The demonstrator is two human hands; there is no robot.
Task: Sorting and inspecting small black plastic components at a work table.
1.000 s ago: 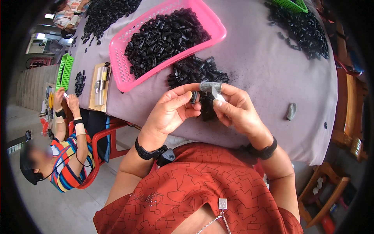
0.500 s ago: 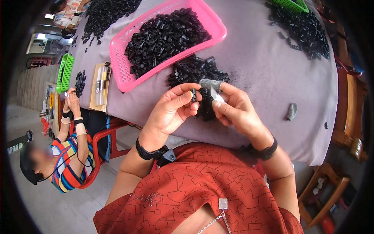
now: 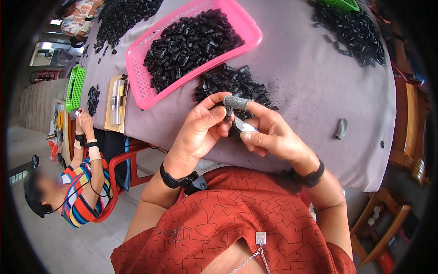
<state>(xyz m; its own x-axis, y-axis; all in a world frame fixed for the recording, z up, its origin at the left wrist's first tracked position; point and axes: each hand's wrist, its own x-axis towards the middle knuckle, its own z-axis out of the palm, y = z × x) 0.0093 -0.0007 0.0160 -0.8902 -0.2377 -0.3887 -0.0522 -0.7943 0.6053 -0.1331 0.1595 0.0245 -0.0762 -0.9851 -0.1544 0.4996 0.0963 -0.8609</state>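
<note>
Pinching a small black part [image 3: 228, 114], left hand [image 3: 194, 134] meets right hand [image 3: 276, 137] at its 3 o'clock. Latter grips a pale blade [image 3: 243, 124]; blade-part contact unclear. Pink basket [image 3: 244, 25] at 11 o'clock on desk [image 3: 310, 100].

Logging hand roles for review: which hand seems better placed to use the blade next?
Probably the right hand: it holds the blade close to the small black part pinched by the left hand.

Black parts [image 3: 242, 82], pink basket [image 3: 246, 23] on tablecloth [image 3: 310, 102]
</note>
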